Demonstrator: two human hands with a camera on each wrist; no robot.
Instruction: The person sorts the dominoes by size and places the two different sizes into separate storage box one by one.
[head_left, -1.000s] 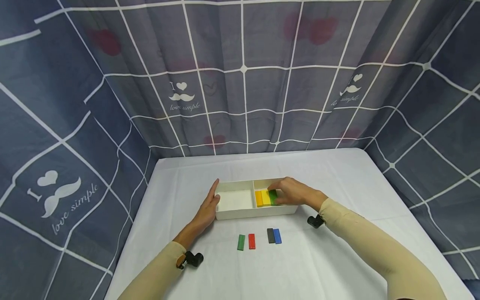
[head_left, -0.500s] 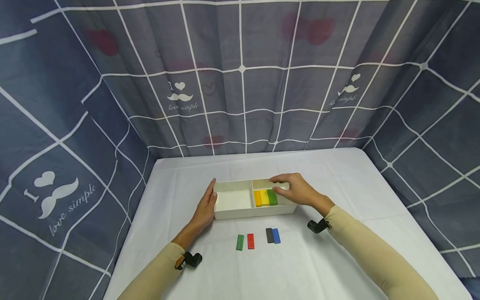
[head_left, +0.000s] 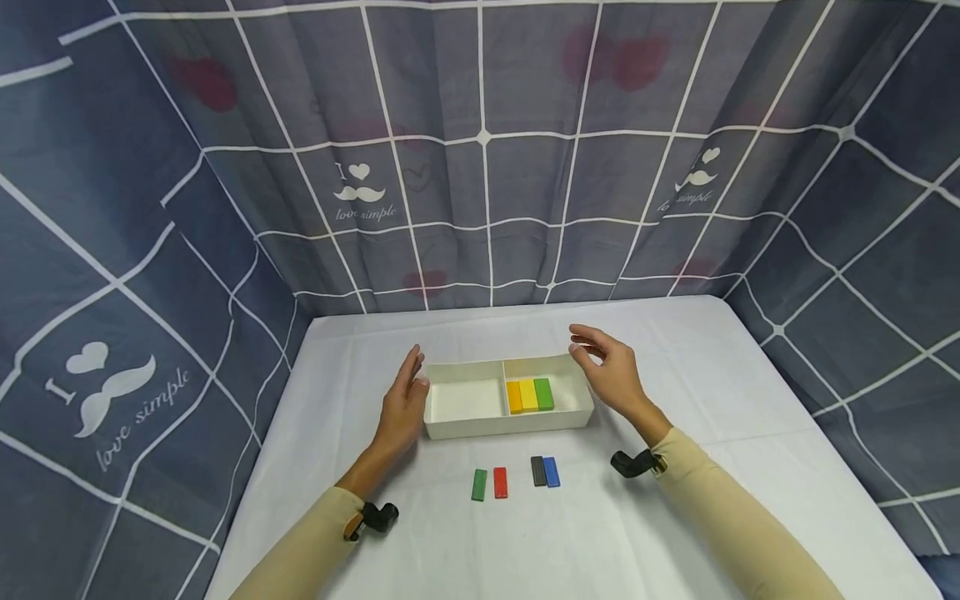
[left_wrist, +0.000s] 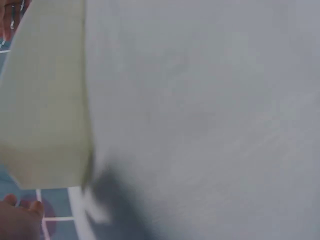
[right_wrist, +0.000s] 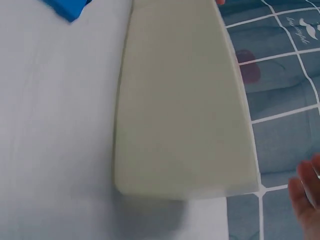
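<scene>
A cream two-compartment box stands across the table; its left compartment holds nothing. In the right compartment an orange block, a yellow block and a light green block lie side by side. My left hand, fingers extended, is beside the box's left end; whether it touches is unclear. Off the right end, my right hand hovers with loosely bent fingers and holds nothing. In front of the box lie a dark green block, a red block, a black block and a blue block.
A white cloth covers the table. Dark grid-patterned curtains hang behind it and on both sides. Black cameras sit on both wrists. The right wrist view catches a corner of the blue block.
My right hand has let go of the light green block, leaving it in the right compartment, and risen to the box's right end. My left hand has shifted slightly away from the left end.
</scene>
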